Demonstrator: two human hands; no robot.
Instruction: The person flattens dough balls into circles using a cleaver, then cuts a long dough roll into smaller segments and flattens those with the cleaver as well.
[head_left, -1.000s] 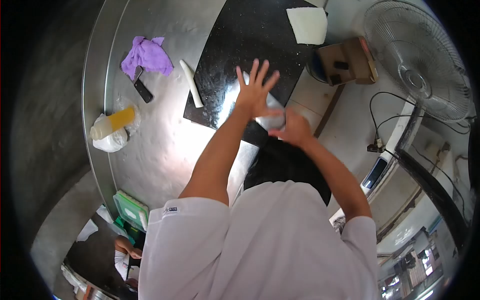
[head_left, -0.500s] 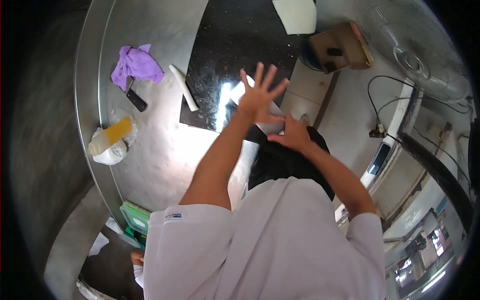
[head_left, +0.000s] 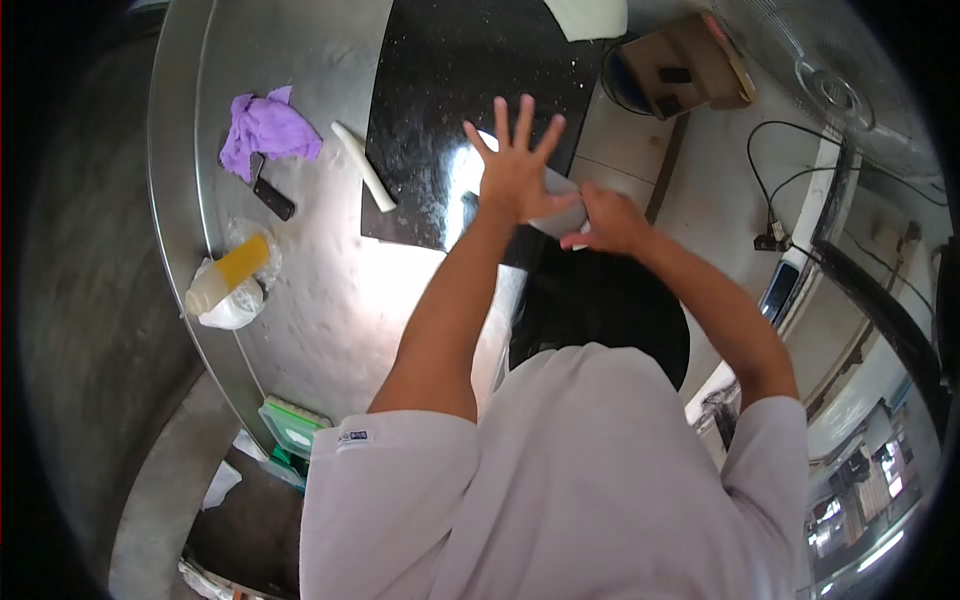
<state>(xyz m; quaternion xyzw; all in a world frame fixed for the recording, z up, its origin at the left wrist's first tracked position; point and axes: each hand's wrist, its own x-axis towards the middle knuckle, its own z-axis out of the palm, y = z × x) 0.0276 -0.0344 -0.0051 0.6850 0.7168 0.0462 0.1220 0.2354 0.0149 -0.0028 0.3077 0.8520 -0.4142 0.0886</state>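
My left hand is spread flat, fingers apart, above the near right part of a black work slab. Partly beneath it is a pale, smooth piece that looks like dough, hanging at the slab's right edge. My right hand has its fingers closed around the outer end of this piece. Left of my hands, a white rolling pin lies across the slab's left edge. Another pale flat sheet rests at the slab's far end.
On the metal table are a purple cloth, a black-handled tool, a bottle of yellow liquid and a green-lidded box. A cardboard box, fan and cables are at right.
My right hand has moved forward and to the right with the pale piece. My left hand has shifted slightly forward, still spread. The camera view has shifted a little.
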